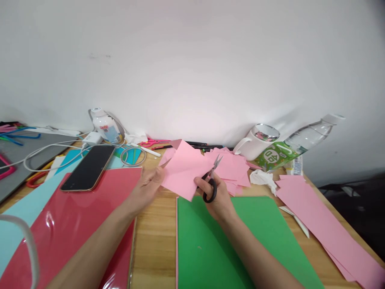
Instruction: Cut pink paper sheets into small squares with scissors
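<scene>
My left hand [149, 186] pinches the left edge of a piece of pink paper [185, 168], which is held up above the table and slightly tilted. Black-handled scissors [214, 188] are in my right hand [221, 200], blades pointing up and away and a little apart. The right thumb lies at the paper's right edge, and the blades are beside the sheet rather than across it. Behind the right hand is a loose pile of pink paper pieces [234, 166]. Below both hands lies a green sheet [210, 237] on top of a pink one.
A phone [88, 168] rests on red plastic-wrapped paper [120, 241] at left, near a white bottle [105, 124] and cables. To the right are a white mug [254, 144], a green packet [273, 155], a tilted clear bottle [313, 134], crumpled tissue [264, 178] and long pink strips [325, 220].
</scene>
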The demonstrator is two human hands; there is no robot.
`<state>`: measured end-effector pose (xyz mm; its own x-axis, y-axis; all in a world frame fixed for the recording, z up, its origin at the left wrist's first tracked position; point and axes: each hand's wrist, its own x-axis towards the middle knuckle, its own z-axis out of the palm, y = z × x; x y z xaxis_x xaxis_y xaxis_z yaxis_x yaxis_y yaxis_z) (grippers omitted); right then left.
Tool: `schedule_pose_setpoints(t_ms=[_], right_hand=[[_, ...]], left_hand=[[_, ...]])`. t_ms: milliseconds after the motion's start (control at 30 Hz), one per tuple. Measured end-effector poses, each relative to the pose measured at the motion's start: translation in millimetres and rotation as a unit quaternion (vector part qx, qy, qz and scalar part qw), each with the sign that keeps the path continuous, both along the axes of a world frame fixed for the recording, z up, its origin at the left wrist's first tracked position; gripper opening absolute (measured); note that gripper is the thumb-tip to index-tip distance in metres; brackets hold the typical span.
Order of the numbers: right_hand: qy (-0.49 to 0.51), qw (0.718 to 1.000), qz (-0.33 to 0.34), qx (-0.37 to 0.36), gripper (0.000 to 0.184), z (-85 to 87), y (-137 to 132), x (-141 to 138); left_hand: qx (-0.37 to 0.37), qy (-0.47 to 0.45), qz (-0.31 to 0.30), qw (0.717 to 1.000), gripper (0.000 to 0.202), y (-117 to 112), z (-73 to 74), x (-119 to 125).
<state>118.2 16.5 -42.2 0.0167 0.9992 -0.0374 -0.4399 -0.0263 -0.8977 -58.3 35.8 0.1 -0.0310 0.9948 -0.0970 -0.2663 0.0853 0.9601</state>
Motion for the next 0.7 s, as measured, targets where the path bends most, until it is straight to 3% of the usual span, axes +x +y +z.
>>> schedule_pose_setpoints(t_ms=[133, 233, 333, 433, 533, 700], right_hand=[[-0.042, 0.998, 0.039, 0.016, 0.025, 3.9, 0, 7], [-0.119, 0.984, 0.120, 0.055, 0.025, 6.9, -1, 14], [-0.183, 0.951, 0.240, 0.066, 0.030, 11.9, -2, 20], [-0.203, 0.930, 0.301, 0.065, 0.029, 17.0, -2, 24], [-0.206, 0.935, 0.284, 0.060, 0.029, 19.0, 0, 28], [-0.217, 0.961, 0.172, 0.023, 0.036, 15.4, 8, 38]], left_hand=[[-0.034, -0.041, -0.080, 0.995, 0.065, 4, 11.3, -3], [-0.052, -0.125, -0.135, 0.982, 0.086, 12, 18.8, -7], [-0.057, -0.171, -0.106, 0.978, 0.074, 18, 21.6, -16], [-0.133, -0.153, -0.148, 0.968, 0.055, 19, 19.3, -25], [-0.174, -0.096, -0.242, 0.950, 0.041, 16, 13.7, -30], [-0.174, -0.054, -0.330, 0.926, 0.019, 12, 7.3, -32]])
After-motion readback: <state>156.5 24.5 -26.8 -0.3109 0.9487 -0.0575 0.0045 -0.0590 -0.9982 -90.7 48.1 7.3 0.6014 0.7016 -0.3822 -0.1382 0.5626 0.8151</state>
